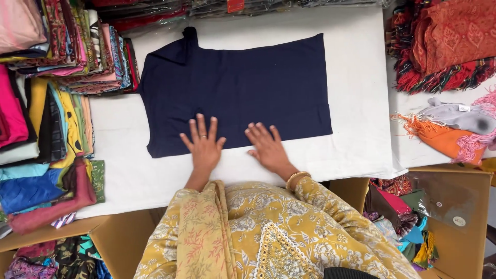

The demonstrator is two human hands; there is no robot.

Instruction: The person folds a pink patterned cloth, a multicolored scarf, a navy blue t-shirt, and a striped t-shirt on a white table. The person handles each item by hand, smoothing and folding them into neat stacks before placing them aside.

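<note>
A dark navy garment (237, 85) lies flat on a white-covered table (356, 139), its neck end toward the left. My left hand (203, 144) rests palm down on the garment's near edge, fingers spread, a ring on one finger. My right hand (267, 147) lies flat beside it on the same near edge, fingers apart, with a gold bangle at the wrist. Neither hand holds anything. My yellow floral sleeves and dress fill the bottom of the view.
Stacks of folded colourful fabrics (46, 103) line the left side. Red patterned shawls (444, 41) and an orange and grey scarf (449, 129) lie at the right. Cardboard boxes of cloth (403, 217) stand below the table at both sides. Plastic-wrapped packs (155, 15) sit at the back.
</note>
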